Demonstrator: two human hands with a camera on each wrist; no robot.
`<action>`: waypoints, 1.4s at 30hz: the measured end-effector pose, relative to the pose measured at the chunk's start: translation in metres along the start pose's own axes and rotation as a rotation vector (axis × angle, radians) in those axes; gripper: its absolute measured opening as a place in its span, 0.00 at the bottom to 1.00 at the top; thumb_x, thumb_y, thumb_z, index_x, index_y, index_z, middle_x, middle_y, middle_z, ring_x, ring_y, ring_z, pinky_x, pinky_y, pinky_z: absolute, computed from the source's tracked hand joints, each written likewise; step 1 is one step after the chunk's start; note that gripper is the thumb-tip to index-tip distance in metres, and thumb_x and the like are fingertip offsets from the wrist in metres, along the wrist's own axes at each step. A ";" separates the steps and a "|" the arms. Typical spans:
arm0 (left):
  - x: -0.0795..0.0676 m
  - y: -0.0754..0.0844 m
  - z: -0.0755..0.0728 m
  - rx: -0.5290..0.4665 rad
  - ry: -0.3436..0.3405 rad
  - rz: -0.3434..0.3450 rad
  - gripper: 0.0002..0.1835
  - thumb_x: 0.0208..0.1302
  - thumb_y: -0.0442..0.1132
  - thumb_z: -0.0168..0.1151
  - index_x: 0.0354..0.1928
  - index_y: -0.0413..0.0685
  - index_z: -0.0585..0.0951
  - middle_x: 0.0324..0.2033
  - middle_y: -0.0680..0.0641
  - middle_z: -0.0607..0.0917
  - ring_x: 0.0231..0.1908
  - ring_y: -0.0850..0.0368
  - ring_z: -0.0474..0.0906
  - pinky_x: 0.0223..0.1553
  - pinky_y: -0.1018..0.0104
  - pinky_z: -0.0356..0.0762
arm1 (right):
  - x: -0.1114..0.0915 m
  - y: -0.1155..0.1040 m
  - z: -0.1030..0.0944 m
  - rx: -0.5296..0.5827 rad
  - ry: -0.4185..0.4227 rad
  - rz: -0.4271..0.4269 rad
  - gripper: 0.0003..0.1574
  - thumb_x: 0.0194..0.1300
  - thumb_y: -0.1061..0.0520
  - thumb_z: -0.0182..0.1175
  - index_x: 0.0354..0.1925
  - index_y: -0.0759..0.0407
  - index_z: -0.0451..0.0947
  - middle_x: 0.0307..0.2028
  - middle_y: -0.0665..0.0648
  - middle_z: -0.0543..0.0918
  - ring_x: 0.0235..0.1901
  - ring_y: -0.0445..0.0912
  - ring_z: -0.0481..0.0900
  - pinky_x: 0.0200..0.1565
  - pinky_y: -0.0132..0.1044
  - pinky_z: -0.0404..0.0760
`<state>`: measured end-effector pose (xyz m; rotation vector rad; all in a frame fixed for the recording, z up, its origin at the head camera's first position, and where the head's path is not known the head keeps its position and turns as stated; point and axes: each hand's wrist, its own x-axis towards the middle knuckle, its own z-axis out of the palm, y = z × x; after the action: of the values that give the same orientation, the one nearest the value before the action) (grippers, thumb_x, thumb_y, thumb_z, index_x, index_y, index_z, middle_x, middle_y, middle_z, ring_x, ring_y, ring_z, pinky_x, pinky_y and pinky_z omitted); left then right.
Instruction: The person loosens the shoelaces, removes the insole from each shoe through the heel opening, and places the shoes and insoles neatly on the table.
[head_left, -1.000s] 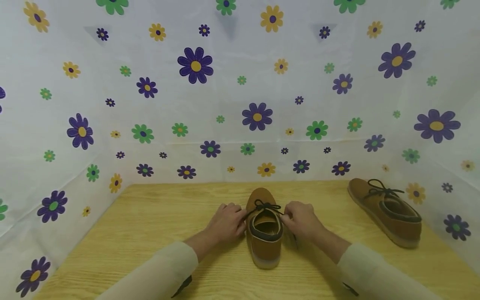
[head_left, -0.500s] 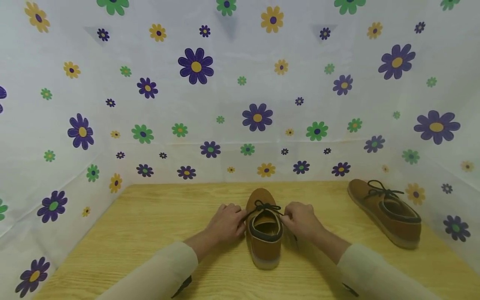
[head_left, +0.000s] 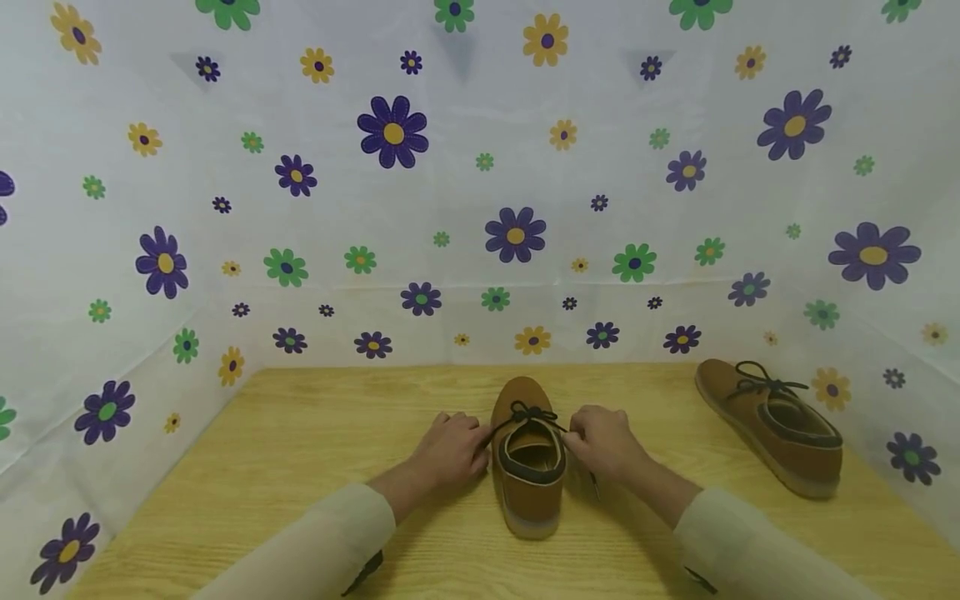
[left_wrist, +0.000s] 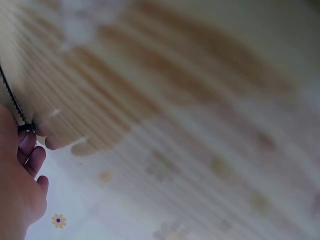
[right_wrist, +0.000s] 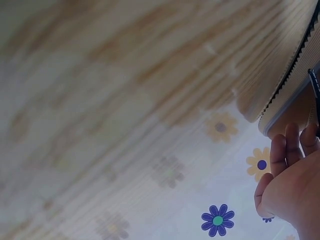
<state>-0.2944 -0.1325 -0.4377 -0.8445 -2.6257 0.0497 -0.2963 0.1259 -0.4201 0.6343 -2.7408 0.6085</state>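
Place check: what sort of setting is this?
Probably a makeshift recording booth: flower-print sheeting behind and on both sides, a wood-grain surface within, a brown shoe near its middle.

Soft, rather dim light here, spread fairly evenly over the tabletop (head_left: 322, 417); faint shadows pool beside the sleeves (head_left: 322, 533), toward its near edge. Over to the wrist views: pale glare streaks the tabletop, its grain smearing out of focus, while the left fingers (left_wrist: 36, 158) come out sharper.

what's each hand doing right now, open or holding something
Left hand: closed, pinching the dark lace.
Right hand: closed, pinching the dark lace on the shoe's other side.
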 end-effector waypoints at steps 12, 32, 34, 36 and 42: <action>-0.001 0.000 0.004 -0.006 -0.043 -0.009 0.09 0.58 0.44 0.54 0.40 0.55 0.78 0.28 0.54 0.77 0.31 0.56 0.72 0.35 0.62 0.63 | -0.002 0.001 0.002 0.003 -0.036 0.013 0.14 0.54 0.56 0.53 0.13 0.51 0.69 0.18 0.46 0.68 0.21 0.40 0.62 0.31 0.39 0.54; -0.002 -0.001 0.001 0.010 -0.122 -0.021 0.09 0.58 0.45 0.54 0.41 0.56 0.77 0.32 0.52 0.75 0.33 0.55 0.68 0.34 0.63 0.60 | 0.000 0.002 0.002 -0.017 -0.133 0.035 0.20 0.58 0.55 0.51 0.11 0.51 0.63 0.17 0.47 0.68 0.21 0.41 0.64 0.30 0.39 0.54; -0.002 -0.002 0.000 0.027 -0.126 -0.011 0.10 0.59 0.46 0.54 0.41 0.56 0.78 0.32 0.52 0.74 0.33 0.55 0.68 0.34 0.63 0.61 | 0.000 0.002 0.002 -0.023 -0.150 0.045 0.20 0.58 0.55 0.51 0.11 0.51 0.63 0.17 0.47 0.68 0.22 0.41 0.64 0.30 0.40 0.55; -0.002 -0.002 -0.002 0.050 -0.127 -0.002 0.09 0.59 0.46 0.55 0.41 0.56 0.78 0.32 0.52 0.74 0.33 0.55 0.67 0.34 0.62 0.61 | 0.000 0.002 0.002 -0.021 -0.160 0.051 0.20 0.59 0.55 0.51 0.11 0.51 0.64 0.17 0.47 0.68 0.22 0.41 0.65 0.30 0.40 0.55; -0.002 -0.003 -0.002 0.083 -0.137 0.020 0.09 0.59 0.47 0.54 0.40 0.56 0.78 0.33 0.53 0.74 0.33 0.55 0.67 0.34 0.62 0.62 | 0.000 0.001 0.001 -0.053 -0.188 0.060 0.20 0.60 0.53 0.52 0.12 0.50 0.66 0.19 0.46 0.70 0.25 0.41 0.67 0.31 0.42 0.56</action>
<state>-0.2942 -0.1360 -0.4363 -0.8669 -2.7211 0.2282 -0.2969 0.1264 -0.4213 0.6290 -2.9492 0.5116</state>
